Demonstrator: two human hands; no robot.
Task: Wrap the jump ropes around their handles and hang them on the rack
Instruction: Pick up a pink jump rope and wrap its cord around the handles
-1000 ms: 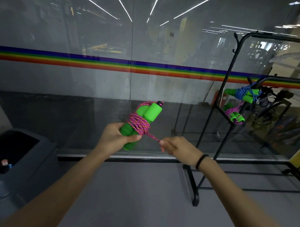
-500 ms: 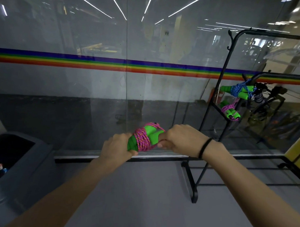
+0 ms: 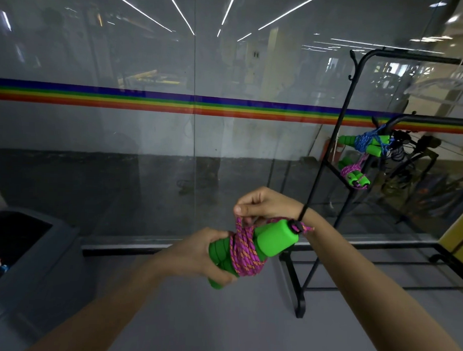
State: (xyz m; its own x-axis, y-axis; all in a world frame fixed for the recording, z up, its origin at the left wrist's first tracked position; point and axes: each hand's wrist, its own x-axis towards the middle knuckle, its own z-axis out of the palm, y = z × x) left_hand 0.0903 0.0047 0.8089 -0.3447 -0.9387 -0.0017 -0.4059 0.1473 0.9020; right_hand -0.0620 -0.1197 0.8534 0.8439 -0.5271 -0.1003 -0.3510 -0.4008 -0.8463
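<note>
My left hand grips the lower ends of two green foam handles held side by side. Pink cord is wound many times around their middle. Just above the winding, my right hand pinches a strand of that cord between thumb and fingers, pulling it up. A short cord end sticks out by the black cap at the handles' top. To the right stands a black metal rack. A blue-cord bundle and a pink-cord bundle with green handles hang on it.
A glass wall with a rainbow stripe runs across in front of me. A grey bin stands at the lower left with a bottle inside. The rack's black base bars lie on the grey floor near my right arm.
The bundle has tilted so the handle tops point right. My right hand moved from the cord's end below the bundle up over it and now pinches a strand above the winding.
</note>
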